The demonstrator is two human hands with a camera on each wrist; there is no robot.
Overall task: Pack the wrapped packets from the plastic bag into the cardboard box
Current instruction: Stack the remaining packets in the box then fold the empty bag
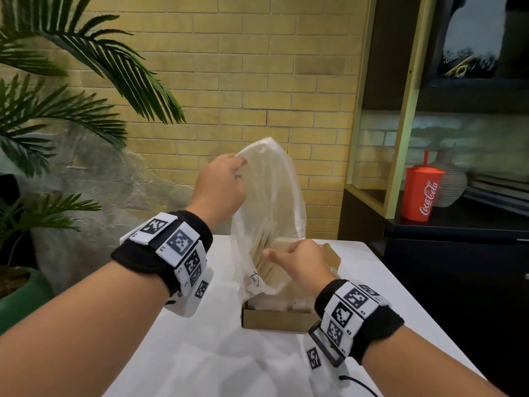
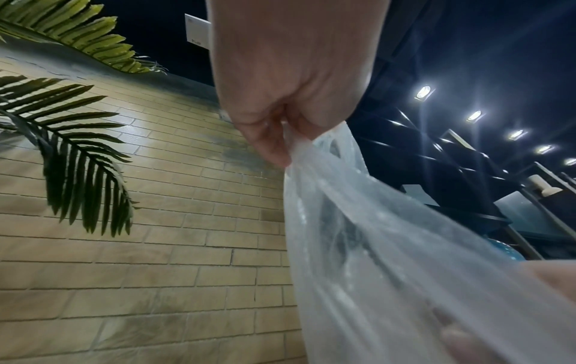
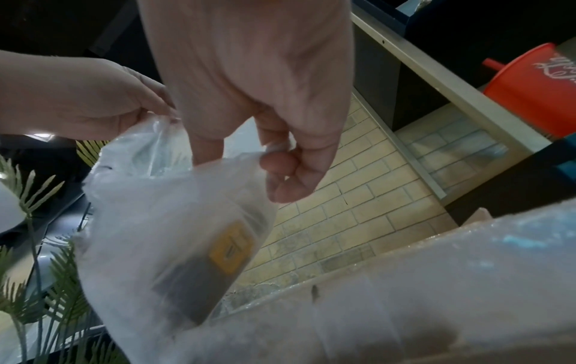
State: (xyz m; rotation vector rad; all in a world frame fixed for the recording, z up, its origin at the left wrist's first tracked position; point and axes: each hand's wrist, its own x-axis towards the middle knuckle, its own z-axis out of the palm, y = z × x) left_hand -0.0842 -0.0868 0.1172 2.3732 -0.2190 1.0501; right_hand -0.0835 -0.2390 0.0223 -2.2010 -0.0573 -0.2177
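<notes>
The thin, limp plastic bag point(image 1: 269, 202) looks slippery, so left hand point(image 1: 219, 184) and right hand point(image 1: 300, 263) fingers pinch bunched film above the cardboard box point(image 1: 274, 318).

your head camera looks forward and down from above both forearms, taking in the white table point(image 1: 372, 270), the brick wall point(image 1: 257, 67) and the shelf on the right. your left wrist camera sits close under the left hand point(image 2: 290, 81), tilted up toward the wall and ceiling lights. your right wrist camera looks up past the right hand point(image 3: 258, 98). all three share the plastic bag point(image 1: 272, 196).
</notes>
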